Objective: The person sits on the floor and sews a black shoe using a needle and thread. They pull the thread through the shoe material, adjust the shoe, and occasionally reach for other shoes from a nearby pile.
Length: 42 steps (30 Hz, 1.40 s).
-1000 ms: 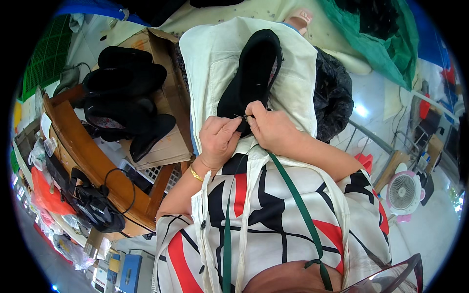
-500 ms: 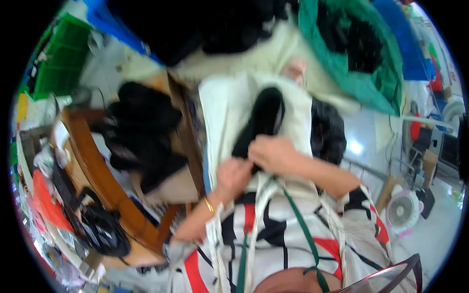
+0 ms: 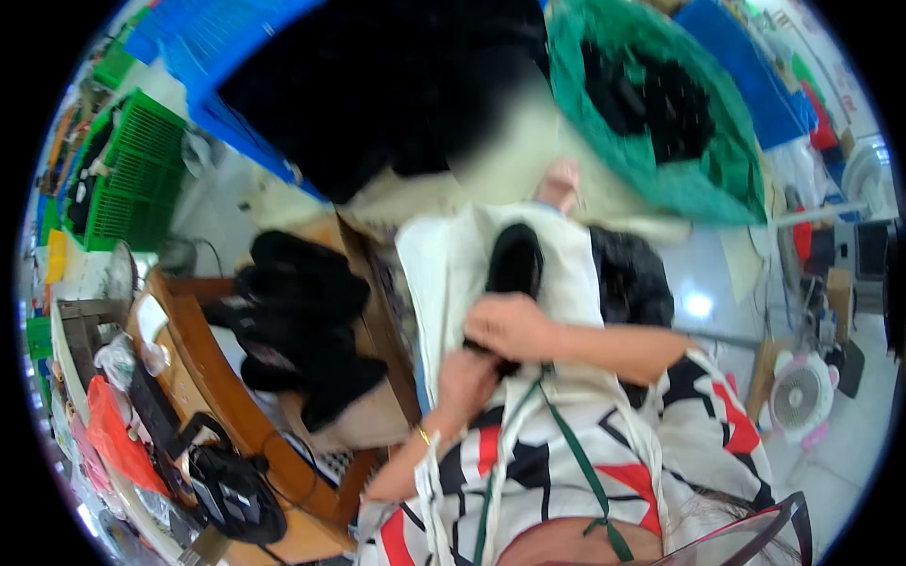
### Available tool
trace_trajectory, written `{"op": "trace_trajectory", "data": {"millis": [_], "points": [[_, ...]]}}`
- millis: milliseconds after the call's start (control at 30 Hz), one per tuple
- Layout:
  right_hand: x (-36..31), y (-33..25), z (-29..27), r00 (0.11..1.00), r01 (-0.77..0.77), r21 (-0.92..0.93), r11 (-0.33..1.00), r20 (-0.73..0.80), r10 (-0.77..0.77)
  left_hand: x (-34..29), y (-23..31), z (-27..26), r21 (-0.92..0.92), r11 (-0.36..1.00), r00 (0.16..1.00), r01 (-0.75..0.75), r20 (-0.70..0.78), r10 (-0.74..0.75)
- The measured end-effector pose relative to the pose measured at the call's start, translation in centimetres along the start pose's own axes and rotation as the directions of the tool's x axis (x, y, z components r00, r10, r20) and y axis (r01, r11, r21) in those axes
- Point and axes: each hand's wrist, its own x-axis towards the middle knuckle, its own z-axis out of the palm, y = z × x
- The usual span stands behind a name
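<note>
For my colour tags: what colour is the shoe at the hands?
The shoe is black; the head view shows it.

I wear a short-sleeved white top point(image 3: 632, 483) printed with black lines and angular blocks of black and red. A cream apron point(image 3: 576, 292) covers my lap, and a thin dark green ribbon point(image 3: 572, 441) runs down my chest. Above my left hand point(image 3: 464, 382) sits a gold-coloured bracelet point(image 3: 424, 435). My glasses point(image 3: 803, 528) have dark reddish rims.

A green crate point(image 3: 142, 177) sits left; a fan point(image 3: 800, 400), right.
</note>
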Motion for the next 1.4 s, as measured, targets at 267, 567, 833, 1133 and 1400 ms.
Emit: {"op": "trace_trajectory", "data": {"millis": [267,567,833,1133,1400], "points": [[0.3,-0.5,-1.5,0.738,-0.669,0.643,0.372,0.517,0.434,0.5,1.1,-0.5,-0.129,0.989,0.993,0.076,-0.08,-0.087],[1.0,0.6,-0.9,0.802,-0.488,0.872,0.049,0.425,0.42,2.2,0.8,-1.9,-0.115,0.989,0.993,0.097,0.073,-0.088],[1.2,-3.4,-0.3,0.847,-0.393,0.913,-0.109,0.406,0.343,3.1,-0.8,-2.6,-0.217,0.921,0.895,0.324,0.387,-0.223],[1.4,-0.2,-5.1,0.925,-0.349,0.764,0.543,0.186,0.332,5.4,-0.2,-3.6,-0.145,0.885,0.81,0.443,0.487,-0.326],[-1.0,-0.1,-7.3,0.95,0.292,-0.315,0.903,0.206,-0.235,2.7,3.0,-5.1,0.124,0.755,0.711,0.645,0.266,-0.651]]}}
